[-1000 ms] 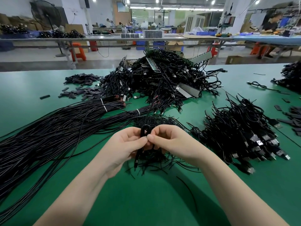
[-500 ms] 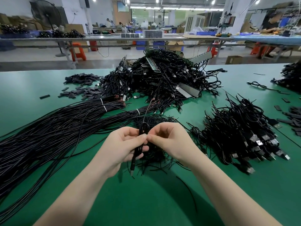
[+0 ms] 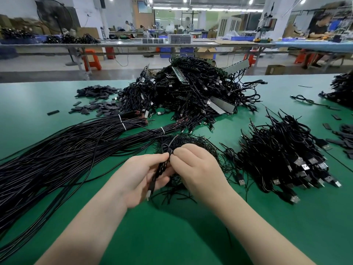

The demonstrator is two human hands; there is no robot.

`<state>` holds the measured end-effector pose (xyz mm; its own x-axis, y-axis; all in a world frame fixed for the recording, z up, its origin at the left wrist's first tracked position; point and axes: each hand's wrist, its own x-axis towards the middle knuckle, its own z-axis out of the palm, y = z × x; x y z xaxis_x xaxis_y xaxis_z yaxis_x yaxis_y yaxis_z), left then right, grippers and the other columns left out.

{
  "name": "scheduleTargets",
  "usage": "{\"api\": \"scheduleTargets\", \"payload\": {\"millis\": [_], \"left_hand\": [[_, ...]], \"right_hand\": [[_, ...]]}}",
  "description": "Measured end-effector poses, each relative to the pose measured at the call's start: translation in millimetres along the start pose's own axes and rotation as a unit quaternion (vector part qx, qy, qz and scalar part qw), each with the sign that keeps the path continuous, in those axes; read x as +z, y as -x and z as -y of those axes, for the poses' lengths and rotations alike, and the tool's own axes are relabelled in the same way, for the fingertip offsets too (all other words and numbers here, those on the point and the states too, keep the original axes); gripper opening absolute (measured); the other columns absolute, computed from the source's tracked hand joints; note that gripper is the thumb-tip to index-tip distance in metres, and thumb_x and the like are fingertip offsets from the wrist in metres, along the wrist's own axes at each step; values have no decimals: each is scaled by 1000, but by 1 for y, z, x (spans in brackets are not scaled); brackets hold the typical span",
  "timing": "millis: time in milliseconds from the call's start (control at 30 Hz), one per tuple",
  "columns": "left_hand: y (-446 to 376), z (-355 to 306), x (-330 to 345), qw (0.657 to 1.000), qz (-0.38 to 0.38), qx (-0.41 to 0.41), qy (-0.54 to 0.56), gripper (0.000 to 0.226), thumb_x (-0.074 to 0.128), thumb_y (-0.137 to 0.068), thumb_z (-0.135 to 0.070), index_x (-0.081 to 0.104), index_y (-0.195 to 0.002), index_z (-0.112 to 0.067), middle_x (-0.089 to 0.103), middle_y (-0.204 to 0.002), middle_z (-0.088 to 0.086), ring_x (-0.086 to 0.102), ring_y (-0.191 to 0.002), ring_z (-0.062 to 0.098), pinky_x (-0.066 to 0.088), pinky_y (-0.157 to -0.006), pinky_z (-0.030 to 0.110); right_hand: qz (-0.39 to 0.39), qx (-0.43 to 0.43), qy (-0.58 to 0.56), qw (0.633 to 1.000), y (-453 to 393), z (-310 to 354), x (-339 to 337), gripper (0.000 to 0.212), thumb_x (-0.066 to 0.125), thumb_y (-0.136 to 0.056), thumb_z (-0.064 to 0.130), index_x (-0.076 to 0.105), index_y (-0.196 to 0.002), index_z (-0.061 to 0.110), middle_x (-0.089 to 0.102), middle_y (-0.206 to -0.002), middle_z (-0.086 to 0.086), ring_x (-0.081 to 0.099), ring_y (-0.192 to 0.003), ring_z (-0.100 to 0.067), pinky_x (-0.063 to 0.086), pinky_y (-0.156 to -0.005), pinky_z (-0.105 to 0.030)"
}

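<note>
My right hand (image 3: 198, 167) hides most of the heap of thin black ties (image 3: 193, 139) behind it. The folded cable (image 3: 160, 170) partly disappears between my fingers (image 3: 152, 159), and its plug (image 3: 148, 195) is too blurred to tell. The long cables (image 3: 47, 159) are cut by the left edge.

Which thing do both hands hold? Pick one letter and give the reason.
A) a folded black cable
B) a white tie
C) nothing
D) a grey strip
A: the left hand and the right hand both pinch the cable, which is folded into a narrow bundle between them.
</note>
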<state>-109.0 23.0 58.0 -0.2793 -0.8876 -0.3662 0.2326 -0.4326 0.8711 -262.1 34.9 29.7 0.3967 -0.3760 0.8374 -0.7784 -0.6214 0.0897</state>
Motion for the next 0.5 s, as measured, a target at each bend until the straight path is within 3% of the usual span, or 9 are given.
{"api": "scheduleTargets", "payload": {"millis": [33,100,200,233,300,333,367,500], "left_hand": [[1,-1,0,1000,9,-4,8,22,66,-87,-10,73,-66,-9,69,-65,4,68,-55,12,52,-44,19],[2,-1,1,999,17,27,-23,16,64,-90,-10,72,-75,-10,72,-70,6,69,-58,14,53,-46,21],[1,-2,-1,990,-3,107,-91,3,62,-93,-14,62,-95,-12,75,-78,7,73,-68,17,55,-53,24],[0,-3,-3,986,-4,131,-106,4,62,-93,-15,60,-97,-14,76,-80,8,74,-72,18,55,-57,26],[1,-6,-7,974,9,173,-145,4,62,-93,-17,59,-96,-18,76,-83,7,74,-78,19,55,-65,27],[2,-7,-9,969,23,186,-162,4,62,-93,-17,59,-96,-19,76,-84,7,74,-80,19,56,-66,26],[3,-6,-9,966,40,194,-167,5,63,-92,-17,60,-95,-20,75,-84,7,73,-79,18,56,-65,24],[2,-6,-10,960,81,212,-163,4,64,-87,-14,63,-90,-18,74,-81,9,71,-77,18,53,-68,18]], "right_hand": [[-16,-5,5,1000,2,-2,0,26,49,-89,-8,62,-67,-2,58,-68,-14,52,-60,-30,47,-55,-40],[-26,15,-3,1000,4,-5,0,24,52,-92,-4,67,-74,-4,63,-74,-14,58,-65,-32,50,-60,-42],[2,149,-104,983,-1,-6,-6,12,66,-85,-3,74,-90,5,72,-87,-6,66,-81,-23,53,-76,-34],[17,232,-176,956,-4,-8,-9,17,67,-84,-2,75,-94,10,74,-88,0,67,-82,-15,53,-77,-29],[70,411,-370,831,-13,-11,-17,16,65,-89,9,76,-97,17,75,-85,3,67,-76,-8,54,-72,-23],[100,463,-447,759,-15,-12,-20,13,64,-92,17,76,-94,18,75,-84,-1,66,-73,-8,53,-68,-22],[131,481,-482,720,-15,-14,-22,15,65,-92,26,77,-90,17,74,-84,-7,65,-72,-9,51,-66,-22],[174,485,-522,680,-17,-9,-25,17,68,-89,29,77,-82,16,74,-82,-5,58,-69,-8,46,-63,-19]]}}
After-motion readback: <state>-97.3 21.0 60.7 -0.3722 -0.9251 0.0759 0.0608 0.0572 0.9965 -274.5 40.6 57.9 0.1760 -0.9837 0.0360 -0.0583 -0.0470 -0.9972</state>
